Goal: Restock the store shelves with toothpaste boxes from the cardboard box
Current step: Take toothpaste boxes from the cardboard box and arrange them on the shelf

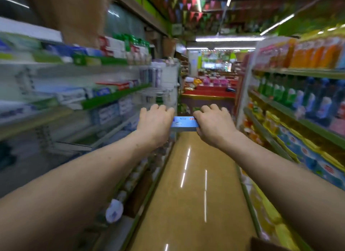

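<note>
The left hand [155, 120] and right hand [212, 120] each curl round one end of a blue box [183, 124], held up between them. It is not on a shelf yet. The shelves [115, 96], left of the left hand, hold many boxes, so the job looks partly done.

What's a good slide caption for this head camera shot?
A blue toothpaste box gripped by left hand and right hand in the aisle, stocked shelves on both sides.
</note>
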Available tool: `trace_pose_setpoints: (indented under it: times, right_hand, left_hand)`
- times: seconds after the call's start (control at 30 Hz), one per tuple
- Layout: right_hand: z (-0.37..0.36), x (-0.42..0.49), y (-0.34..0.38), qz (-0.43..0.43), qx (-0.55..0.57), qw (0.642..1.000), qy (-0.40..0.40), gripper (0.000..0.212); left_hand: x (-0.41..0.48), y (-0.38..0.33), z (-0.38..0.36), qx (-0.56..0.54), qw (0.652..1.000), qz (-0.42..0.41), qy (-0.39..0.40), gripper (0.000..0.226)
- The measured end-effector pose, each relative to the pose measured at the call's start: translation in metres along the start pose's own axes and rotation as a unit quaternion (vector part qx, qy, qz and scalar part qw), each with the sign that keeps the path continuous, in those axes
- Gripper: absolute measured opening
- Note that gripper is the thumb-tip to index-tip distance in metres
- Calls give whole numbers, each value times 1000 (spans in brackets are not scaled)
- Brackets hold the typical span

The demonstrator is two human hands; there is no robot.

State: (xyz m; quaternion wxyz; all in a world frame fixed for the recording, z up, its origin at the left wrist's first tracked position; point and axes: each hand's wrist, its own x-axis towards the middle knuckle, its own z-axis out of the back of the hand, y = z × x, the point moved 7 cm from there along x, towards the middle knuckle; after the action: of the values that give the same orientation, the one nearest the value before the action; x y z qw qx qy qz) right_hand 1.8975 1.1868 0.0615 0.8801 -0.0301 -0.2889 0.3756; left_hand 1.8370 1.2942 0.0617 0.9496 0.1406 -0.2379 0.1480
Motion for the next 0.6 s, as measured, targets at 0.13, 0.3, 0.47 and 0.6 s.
trace_pose_setpoints:
  times: [0.13, 0.3, 0.47, 0.6]
  right_hand:
    - [33, 48, 80, 48, 22, 998, -41, 31]
    - [59, 90, 168, 90, 61, 991, -80, 30]
    - [77, 126, 244, 135, 84, 983, -97, 29]
    - [88, 152, 293, 177, 103, 972, -118, 30]
  left_hand:
    - [-14, 97, 21, 34, 998, 42, -16, 32]
    - [-37, 195, 34, 59, 994, 88, -25, 30]
    - [-59, 276, 42, 91, 986, 139, -29, 26]
    - [-74, 325, 48, 113, 976, 183, -30, 24]
